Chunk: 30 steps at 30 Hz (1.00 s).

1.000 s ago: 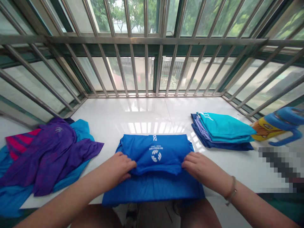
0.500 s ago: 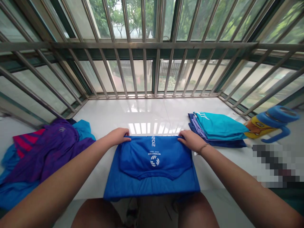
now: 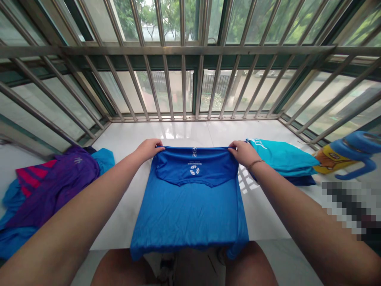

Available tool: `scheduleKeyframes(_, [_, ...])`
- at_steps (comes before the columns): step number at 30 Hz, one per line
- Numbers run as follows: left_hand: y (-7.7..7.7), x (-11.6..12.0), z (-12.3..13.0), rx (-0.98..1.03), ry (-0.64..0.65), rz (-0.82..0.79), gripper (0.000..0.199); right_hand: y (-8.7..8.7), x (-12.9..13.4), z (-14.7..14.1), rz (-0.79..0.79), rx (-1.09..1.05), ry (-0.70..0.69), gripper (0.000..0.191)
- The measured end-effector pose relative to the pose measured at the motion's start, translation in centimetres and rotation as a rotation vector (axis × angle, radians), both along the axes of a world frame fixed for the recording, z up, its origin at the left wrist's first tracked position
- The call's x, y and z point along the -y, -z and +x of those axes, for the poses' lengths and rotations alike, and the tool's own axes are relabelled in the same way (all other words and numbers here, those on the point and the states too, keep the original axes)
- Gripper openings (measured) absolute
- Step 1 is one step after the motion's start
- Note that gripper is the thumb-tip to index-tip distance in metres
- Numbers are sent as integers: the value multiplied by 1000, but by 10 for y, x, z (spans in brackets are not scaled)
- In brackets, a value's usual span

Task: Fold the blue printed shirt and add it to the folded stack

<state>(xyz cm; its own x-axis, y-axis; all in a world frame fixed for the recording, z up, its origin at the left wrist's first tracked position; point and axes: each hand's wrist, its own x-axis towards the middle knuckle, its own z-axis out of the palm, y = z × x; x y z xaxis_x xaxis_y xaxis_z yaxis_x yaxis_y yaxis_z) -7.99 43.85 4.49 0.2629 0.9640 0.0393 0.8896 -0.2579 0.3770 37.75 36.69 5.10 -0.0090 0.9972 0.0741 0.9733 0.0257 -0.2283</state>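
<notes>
White glossy ledge (image 3: 119, 214), enclosed by barred metal window railings (image 3: 184, 51), was fronted by greenery outside; on it, the blue printed fabric shirt (image 3: 184, 210) was pinched at its far corners by the left hand (image 3: 150, 150) and right hand (image 3: 241, 153).

The small line of print on the blue shirt (image 3: 184, 210) is too small to read. The right hand (image 3: 241, 153) and its wrist cover part of the folded stack (image 3: 285, 157) near the tabletop's (image 3: 119, 222) right side. At the left edge, the left forearm (image 3: 89, 202) hides part of the purple garment (image 3: 59, 186), and the picture cuts off the blue cloth (image 3: 14, 238) beneath. The bottle (image 3: 342, 155) is cropped at right; a pixelated patch (image 3: 348, 206) obscures whatever lies below it.
</notes>
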Motion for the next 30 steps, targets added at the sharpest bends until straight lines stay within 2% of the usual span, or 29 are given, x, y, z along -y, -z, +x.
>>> scheduleKeyframes(2, [-17,7,4,32,2,173,20,-18,0,4,165,-28,30,19])
scheduleKeyframes(4, [-30,27,2,69,53,318,21,-30,15,9,329,-70,8,17])
scheduleKeyframes(6, [-31,60,-5,109,122,409,22,-31,47,13,410,-104,-58,15])
scheduleKeyframes(7, [-27,80,-10,129,161,429,22,-27,67,14,414,-122,-96,15])
scheduleKeyframes(9, [-9,122,-20,165,253,421,20,-10,110,15,364,-173,-170,15])
scheduleKeyframes(13, [42,197,-37,129,344,331,16,37,191,16,171,-271,-273,16])
scheduleKeyframes(16, [68,231,-42,84,316,287,20,62,232,13,100,-302,-175,20])
scheduleKeyframes(20, [77,252,-35,76,252,298,23,73,268,-12,72,-268,108,27])
scheduleKeyframes(22, [79,257,-29,67,265,296,24,75,279,-31,54,-234,164,30])
scheduleKeyframes(25, [87,261,-25,36,319,295,31,75,283,-50,26,-175,195,24])
scheduleKeyframes(27, [94,261,-27,22,333,298,37,73,283,-47,-48,-166,262,26])
scheduleKeyframes(30, [101,262,-31,25,320,300,38,64,284,-19,-180,-148,445,32])
